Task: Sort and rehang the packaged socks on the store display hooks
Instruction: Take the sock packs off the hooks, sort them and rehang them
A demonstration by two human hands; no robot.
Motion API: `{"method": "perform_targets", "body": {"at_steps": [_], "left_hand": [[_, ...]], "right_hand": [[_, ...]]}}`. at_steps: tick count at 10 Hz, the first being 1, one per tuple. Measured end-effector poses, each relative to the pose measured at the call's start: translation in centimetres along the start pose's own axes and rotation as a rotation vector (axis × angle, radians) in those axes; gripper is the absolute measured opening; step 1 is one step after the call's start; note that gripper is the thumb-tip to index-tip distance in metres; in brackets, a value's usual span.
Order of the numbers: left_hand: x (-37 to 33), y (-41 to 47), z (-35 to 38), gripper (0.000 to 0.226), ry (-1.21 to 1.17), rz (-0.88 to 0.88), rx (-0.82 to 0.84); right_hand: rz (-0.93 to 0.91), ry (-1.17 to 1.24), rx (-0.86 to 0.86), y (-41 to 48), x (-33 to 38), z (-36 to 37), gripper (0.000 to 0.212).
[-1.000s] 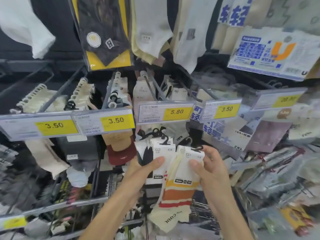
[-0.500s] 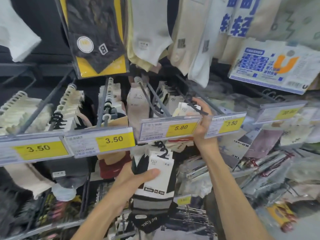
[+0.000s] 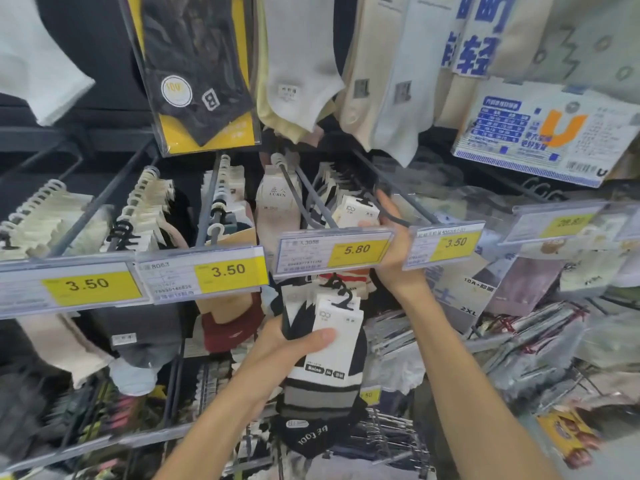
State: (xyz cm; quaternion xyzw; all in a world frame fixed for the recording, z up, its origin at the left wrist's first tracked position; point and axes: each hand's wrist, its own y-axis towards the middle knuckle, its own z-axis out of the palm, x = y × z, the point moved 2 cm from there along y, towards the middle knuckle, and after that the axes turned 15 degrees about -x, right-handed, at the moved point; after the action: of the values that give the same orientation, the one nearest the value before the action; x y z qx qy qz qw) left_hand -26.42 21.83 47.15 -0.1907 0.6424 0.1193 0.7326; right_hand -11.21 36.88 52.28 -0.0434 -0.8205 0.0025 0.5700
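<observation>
My left hand (image 3: 287, 344) grips a bundle of packaged socks (image 3: 329, 372) with white cards, black hangers and grey-black stripes, held below the 5.80 price tag (image 3: 334, 252). My right hand (image 3: 391, 244) reaches up behind that tag and pinches a white-carded sock pack (image 3: 356, 211) at a grey display hook (image 3: 311, 199). Its orange-striped lower part (image 3: 349, 280) shows under the tag. More carded socks hang further back on the same hook.
Rows of hooks with sock packs (image 3: 145, 209) fill the left side behind 3.50 tags (image 3: 228, 271). Larger sock packs (image 3: 197, 71) hang overhead. Bagged garments (image 3: 540, 348) crowd the right. A lower rail (image 3: 104, 441) runs below.
My right hand took the orange-striped pack from the bundle and lifted it up to the hook behind the 5.80 tag. The left hand kept the rest and the view moved closer.
</observation>
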Motion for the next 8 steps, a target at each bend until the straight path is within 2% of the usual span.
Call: {"method": "perform_targets", "body": {"at_steps": [1,2,3,4,5,6,7,8], "left_hand": [[0.2,0.1,0.0,0.033,-0.005,-0.005,-0.064],[0.2,0.1,0.1,0.034,-0.002,-0.007,-0.086],[0.1,-0.2,0.9,0.043,0.015,-0.002,-0.063],[0.3,-0.6,1.8,0.046,-0.004,-0.033,-0.059],[0.8,-0.6,2.2,0.057,-0.034,-0.142,-0.09],[0.7,-0.7,2.8,0.061,-0.062,-0.171,-0.105],[0.3,-0.8,3.2,0.029,-0.071,-0.119,-0.108],[-0.1,-0.8,3.2,0.021,-0.055,-0.074,-0.072]], "right_hand": [[-0.272,0.028,-0.029,-3.0,0.9,-0.9,0.022],[-0.436,0.189,0.077,-6.3,-0.3,-1.9,0.028],[-0.409,0.154,0.186,-8.0,-2.7,-1.7,0.042],[-0.36,0.185,0.158,-8.2,-3.7,-2.3,0.047],[-0.35,0.214,0.145,-8.0,-4.2,-3.1,0.045],[-0.338,0.213,0.152,-7.9,-4.6,-3.5,0.044],[-0.347,0.242,0.157,-7.8,-4.8,-3.5,0.042],[-0.345,0.274,0.201,-7.8,-4.8,-3.4,0.041]]}}
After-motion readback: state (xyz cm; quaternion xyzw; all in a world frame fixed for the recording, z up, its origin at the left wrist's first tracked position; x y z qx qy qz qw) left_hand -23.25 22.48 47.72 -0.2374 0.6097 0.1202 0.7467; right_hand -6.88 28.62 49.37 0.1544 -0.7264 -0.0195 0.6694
